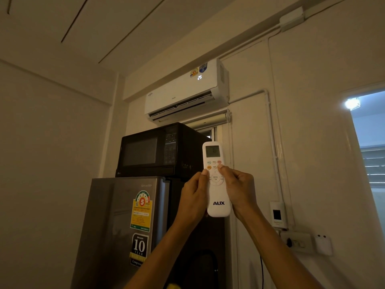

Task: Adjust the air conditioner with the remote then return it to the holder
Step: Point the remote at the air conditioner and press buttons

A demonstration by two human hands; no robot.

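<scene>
A white AUX remote (217,197) with a small lit screen is held upright in front of me, pointing up toward the white wall-mounted air conditioner (183,94), whose display reads 25 and whose flap is open. My left hand (192,197) grips the remote's left side. My right hand (239,188) grips its right side, thumb resting on the buttons just under the screen. A white box (278,214) with a dark slot hangs on the wall at the right; I cannot tell whether it is the holder.
A black microwave (154,151) sits on a grey Sharp fridge (125,226) right behind the remote. A socket plate (295,241) and a white plug-in (323,245) are on the right wall. A doorway (368,153) opens at far right.
</scene>
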